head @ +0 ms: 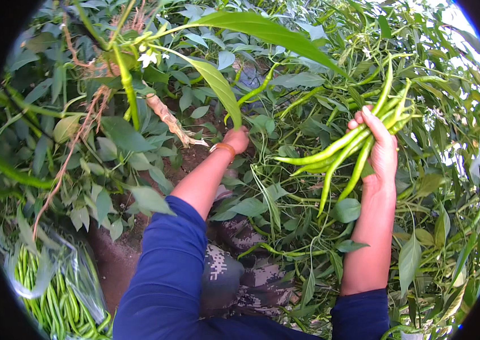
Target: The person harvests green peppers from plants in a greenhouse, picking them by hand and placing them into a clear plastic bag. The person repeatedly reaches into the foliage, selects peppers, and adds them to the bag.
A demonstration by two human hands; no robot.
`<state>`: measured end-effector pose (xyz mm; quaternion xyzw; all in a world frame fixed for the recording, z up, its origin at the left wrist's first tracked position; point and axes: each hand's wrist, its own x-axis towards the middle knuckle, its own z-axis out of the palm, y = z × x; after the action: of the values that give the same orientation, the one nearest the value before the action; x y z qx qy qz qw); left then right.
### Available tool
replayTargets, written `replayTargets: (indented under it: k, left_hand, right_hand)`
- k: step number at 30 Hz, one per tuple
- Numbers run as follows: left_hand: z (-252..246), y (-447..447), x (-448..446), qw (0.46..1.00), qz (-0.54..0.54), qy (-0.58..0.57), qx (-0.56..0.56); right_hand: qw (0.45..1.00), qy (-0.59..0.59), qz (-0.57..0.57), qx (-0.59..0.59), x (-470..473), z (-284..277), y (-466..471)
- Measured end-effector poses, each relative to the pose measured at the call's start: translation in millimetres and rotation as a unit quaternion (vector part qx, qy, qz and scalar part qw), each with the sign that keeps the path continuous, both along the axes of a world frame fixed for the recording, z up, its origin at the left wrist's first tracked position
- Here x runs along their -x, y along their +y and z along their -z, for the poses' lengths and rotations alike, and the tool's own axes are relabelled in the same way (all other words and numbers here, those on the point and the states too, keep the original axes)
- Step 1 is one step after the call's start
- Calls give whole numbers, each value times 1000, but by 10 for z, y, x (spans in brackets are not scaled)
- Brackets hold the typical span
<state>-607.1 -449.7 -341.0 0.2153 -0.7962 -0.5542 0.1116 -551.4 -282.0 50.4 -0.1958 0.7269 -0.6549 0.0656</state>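
Note:
My right hand (378, 146) grips a bunch of long green chili peppers (350, 148), their tips pointing down to the left and stems sticking out at the upper right. Among the pepper plants at centre, my left hand (236, 139) reaches away from me, an orange-brown band (225, 148) around its wrist. A long leaf (218, 87) hangs in front of it and its fingers are hidden, so I cannot see whether it holds anything. Just beyond that hand, a curved green chili pepper (261, 87) hangs from a plant.
A clear plastic bag (80, 272) full of picked green chili peppers (55, 304) stands on the soil at lower left. Close overhead hangs a stem with a white flower (148, 58). A dry woody stem (167, 117) slants left of my left hand. Dense foliage (431, 178) surrounds my arms.

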Motion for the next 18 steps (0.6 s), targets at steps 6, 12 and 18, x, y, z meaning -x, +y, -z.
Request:
replayTargets:
  k: [6, 12, 18]
  left_hand:
    - [766, -164, 763, 978, 98, 119, 141]
    - [402, -119, 1239, 954, 197, 102, 202]
    - [362, -43, 1385, 947, 216, 91, 218]
  right_hand:
    - [999, 3, -16, -35, -120, 133, -256]
    - [999, 20, -23, -37, -243, 111, -265]
    - [999, 7, -44, -22, -284, 111, -233]
